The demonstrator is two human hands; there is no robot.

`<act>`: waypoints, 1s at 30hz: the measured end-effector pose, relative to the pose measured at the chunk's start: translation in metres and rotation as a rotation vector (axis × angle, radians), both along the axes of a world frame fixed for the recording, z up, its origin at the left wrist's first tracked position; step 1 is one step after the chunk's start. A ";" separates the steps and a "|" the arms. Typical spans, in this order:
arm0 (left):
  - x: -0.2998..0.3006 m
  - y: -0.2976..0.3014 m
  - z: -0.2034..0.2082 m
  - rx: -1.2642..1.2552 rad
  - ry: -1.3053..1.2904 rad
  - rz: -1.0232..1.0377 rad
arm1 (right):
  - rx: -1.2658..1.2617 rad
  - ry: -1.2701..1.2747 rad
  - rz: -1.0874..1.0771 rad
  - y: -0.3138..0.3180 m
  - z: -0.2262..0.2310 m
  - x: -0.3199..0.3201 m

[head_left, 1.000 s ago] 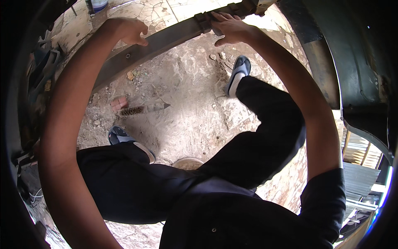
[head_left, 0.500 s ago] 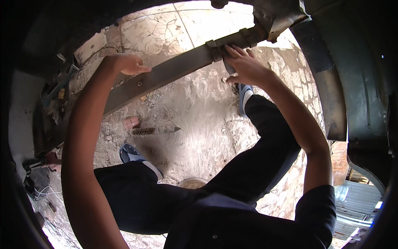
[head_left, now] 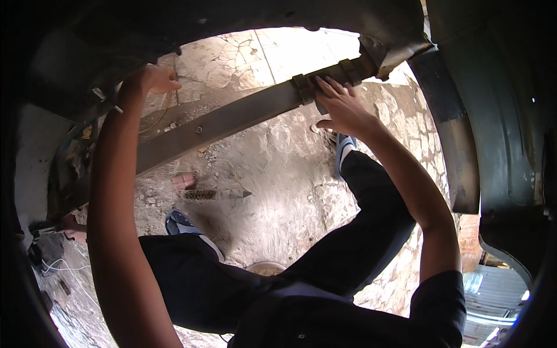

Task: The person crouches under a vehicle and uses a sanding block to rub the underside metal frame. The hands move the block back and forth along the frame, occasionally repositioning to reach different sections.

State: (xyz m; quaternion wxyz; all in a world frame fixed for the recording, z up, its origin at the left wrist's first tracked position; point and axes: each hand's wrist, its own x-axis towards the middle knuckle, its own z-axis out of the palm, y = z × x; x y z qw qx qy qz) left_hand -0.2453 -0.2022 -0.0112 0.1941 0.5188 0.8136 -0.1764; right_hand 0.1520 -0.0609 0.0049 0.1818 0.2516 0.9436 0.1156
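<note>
We were crouched under the vehicle body here, knees up, with the long flat metal bar running on a slant right across in front of us. It looked like a leaf spring: dark, rusty, with a small bolt head around the middle and a clamp band wrapped round it near the upper end, where it ran up into the bracket under the body.

Our right hand was laid flat on the bar just beside that clamp, fingers stretched out and fairly close together, thumb hanging off below. That wasn't a grip, more a press or a feel, probably because the bar was too wide and flat to wrap a hand around at that spot.

Our left hand was up at the other side, above the bar's lower stretch, fingers curled in against the dark underside of the body. Whether it actually had hold of something up there we honestly couldn't tell, it was too shadowy. Our guess was it was bracing us, since squatting under there left nothing else to lean on.

Down on the cracked concrete ground between our feet lay a wire brush with a pointed end, next to a small reddish block, both near but not touching the left shoe. The right shoe sat further out, just under the right wrist.
</note>
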 end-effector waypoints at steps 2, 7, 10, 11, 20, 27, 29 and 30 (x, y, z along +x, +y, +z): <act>-0.009 0.001 -0.005 0.025 0.006 -0.005 | 0.051 0.101 0.017 0.005 -0.003 0.000; -0.009 -0.012 0.002 -0.103 0.108 0.012 | 0.015 0.062 -0.040 0.000 -0.009 -0.005; -0.016 -0.017 0.002 0.019 -0.003 0.050 | 0.021 0.034 0.042 -0.002 -0.004 0.007; -0.018 -0.017 -0.001 0.014 0.005 0.034 | 0.042 0.051 0.036 0.000 -0.005 0.004; -0.033 -0.013 -0.023 0.014 -0.016 0.004 | 0.016 0.091 -0.014 0.010 -0.008 -0.014; -0.026 -0.009 -0.021 -0.045 0.023 -0.006 | 0.072 0.118 0.039 0.026 -0.010 -0.017; -0.027 -0.006 -0.020 -0.045 -0.005 0.008 | 0.062 0.146 0.044 0.029 -0.014 -0.018; -0.028 -0.007 -0.021 -0.036 -0.039 0.039 | 0.061 0.141 0.058 0.028 -0.012 -0.019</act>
